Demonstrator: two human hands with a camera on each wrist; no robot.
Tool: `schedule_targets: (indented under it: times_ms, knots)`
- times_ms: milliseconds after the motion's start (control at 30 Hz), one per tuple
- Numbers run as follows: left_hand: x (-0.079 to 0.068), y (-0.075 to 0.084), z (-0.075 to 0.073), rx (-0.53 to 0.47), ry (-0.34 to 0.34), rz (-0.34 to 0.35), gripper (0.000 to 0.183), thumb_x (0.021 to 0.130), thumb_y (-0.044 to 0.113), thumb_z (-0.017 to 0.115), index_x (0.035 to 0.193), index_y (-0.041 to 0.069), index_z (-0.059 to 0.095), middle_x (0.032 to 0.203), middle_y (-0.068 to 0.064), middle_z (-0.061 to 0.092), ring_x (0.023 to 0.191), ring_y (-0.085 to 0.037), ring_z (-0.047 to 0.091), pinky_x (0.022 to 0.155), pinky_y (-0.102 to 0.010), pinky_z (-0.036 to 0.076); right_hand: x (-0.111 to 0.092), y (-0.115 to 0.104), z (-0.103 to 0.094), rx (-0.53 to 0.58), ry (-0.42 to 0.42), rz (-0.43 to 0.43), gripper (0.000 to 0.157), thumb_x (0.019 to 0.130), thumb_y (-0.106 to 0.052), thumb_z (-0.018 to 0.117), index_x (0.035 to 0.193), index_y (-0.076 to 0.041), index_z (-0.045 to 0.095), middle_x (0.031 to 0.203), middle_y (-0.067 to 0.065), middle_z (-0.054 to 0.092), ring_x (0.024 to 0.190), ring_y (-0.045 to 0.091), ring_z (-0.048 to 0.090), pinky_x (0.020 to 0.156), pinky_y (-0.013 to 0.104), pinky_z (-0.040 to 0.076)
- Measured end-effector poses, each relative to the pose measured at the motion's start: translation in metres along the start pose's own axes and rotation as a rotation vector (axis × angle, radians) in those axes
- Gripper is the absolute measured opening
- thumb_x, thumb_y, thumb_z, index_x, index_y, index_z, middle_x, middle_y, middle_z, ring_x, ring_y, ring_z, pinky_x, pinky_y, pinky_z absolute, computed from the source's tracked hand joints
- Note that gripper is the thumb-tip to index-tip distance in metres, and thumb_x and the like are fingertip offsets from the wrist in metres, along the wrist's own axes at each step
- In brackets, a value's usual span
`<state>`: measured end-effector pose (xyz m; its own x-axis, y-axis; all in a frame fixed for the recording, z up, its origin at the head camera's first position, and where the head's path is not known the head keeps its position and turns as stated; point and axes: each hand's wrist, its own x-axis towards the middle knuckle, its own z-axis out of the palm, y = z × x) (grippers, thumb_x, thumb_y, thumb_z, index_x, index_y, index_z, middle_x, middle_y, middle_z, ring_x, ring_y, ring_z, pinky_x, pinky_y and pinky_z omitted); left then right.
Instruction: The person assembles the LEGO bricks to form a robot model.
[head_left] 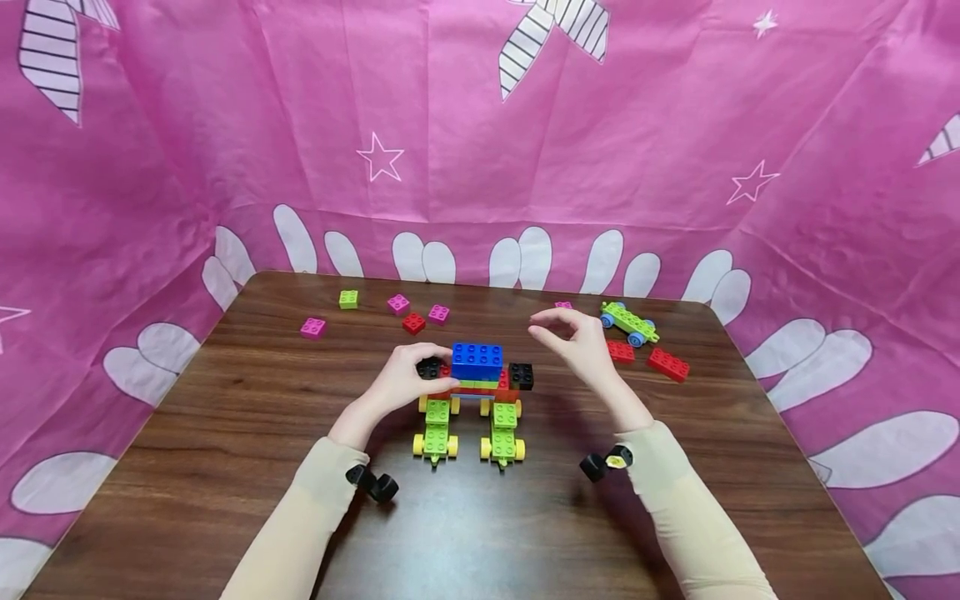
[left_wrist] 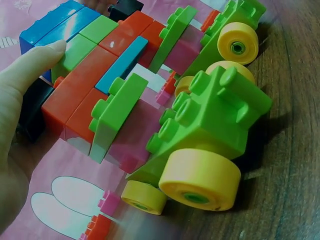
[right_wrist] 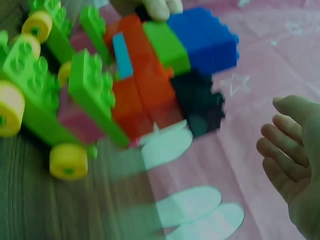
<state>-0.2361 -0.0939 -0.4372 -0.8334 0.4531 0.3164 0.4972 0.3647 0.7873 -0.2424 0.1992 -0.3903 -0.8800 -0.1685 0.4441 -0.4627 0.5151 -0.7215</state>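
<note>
A toy brick model (head_left: 477, 387) stands on the table on two lime-green wheeled bases (head_left: 502, 443) with yellow wheels (left_wrist: 239, 44). Above them are pink, lime-green and red bricks, then blue bricks (head_left: 477, 360) at the top. Black bricks (head_left: 521, 377) stick out at both sides. My left hand (head_left: 405, 377) holds the model from its left side. Its thumb lies along a lime-green brick (left_wrist: 75, 52) in the left wrist view; the other fingers are mostly hidden behind. Apart from the model, to its right, my right hand (head_left: 581, 343) is raised with loosely bent fingers and holds nothing.
Toward the back left lie a lime-green brick (head_left: 348, 299), a red brick (head_left: 414, 323) and several pink bricks (head_left: 313, 327). Behind the right hand are a lime-green wheeled base (head_left: 630, 323) with blue wheels and red bricks (head_left: 668, 364). A pink curtain (head_left: 465, 125) surrounds the table.
</note>
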Motion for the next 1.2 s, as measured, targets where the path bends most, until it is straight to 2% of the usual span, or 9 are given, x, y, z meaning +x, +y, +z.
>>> schedule_targets:
  times_ms: [133,233,500,633,833,1200]
  knots:
    - [-0.001,0.0,0.0,-0.001,0.0,0.006,0.039,0.08,0.018,0.079,0.114,0.003,0.068,0.11,-0.011,0.07,0.104,-0.025,0.063,0.092,-0.043,0.052,0.004,0.018,-0.006,-0.043,0.061,0.053,0.02,0.085,-0.021,0.075,0.099,-0.006,0.073,0.095,0.011,0.073,0.079,-0.003,0.058,0.066,0.016,0.047]
    - [-0.001,0.0,0.0,-0.004,0.0,-0.001,0.039,0.08,0.018,0.079,0.114,0.003,0.069,0.11,-0.01,0.07,0.105,-0.024,0.063,0.093,-0.044,0.051,0.006,0.032,-0.011,-0.072,0.082,0.091,0.022,0.084,-0.019,0.076,0.098,-0.003,0.072,0.093,0.014,0.073,0.075,-0.004,0.058,0.065,0.013,0.047]
    - [-0.001,-0.001,0.0,0.003,-0.006,-0.015,0.039,0.081,0.02,0.079,0.115,0.004,0.068,0.11,-0.009,0.07,0.104,-0.023,0.063,0.092,-0.043,0.052,0.008,0.071,-0.024,-0.211,0.066,0.175,0.03,0.081,-0.02,0.078,0.103,-0.001,0.071,0.097,0.015,0.072,0.078,0.015,0.061,0.064,0.015,0.045]
    - [-0.001,-0.001,0.0,0.026,-0.013,-0.017,0.039,0.081,0.021,0.078,0.115,0.005,0.068,0.11,-0.009,0.07,0.103,-0.023,0.063,0.091,-0.041,0.053,0.008,0.088,-0.026,-0.238,0.049,0.18,0.034,0.08,-0.018,0.079,0.105,0.003,0.069,0.096,0.019,0.071,0.081,0.025,0.064,0.067,0.019,0.047]
    - [-0.001,0.001,-0.001,0.049,-0.023,-0.021,0.041,0.081,0.022,0.079,0.116,0.005,0.068,0.111,-0.01,0.07,0.103,-0.024,0.063,0.09,-0.041,0.053,0.009,0.11,-0.028,-0.258,0.019,0.209,0.037,0.079,-0.015,0.079,0.108,0.005,0.067,0.1,0.022,0.07,0.087,0.029,0.064,0.072,0.027,0.049]
    - [-0.001,0.003,-0.003,0.044,-0.034,-0.029,0.042,0.081,0.024,0.078,0.117,0.005,0.068,0.113,-0.009,0.07,0.104,-0.023,0.063,0.09,-0.041,0.053,0.011,0.132,-0.032,-0.273,-0.028,0.304,0.048,0.08,-0.016,0.078,0.118,0.007,0.061,0.111,0.025,0.065,0.1,0.036,0.06,0.087,0.048,0.048]
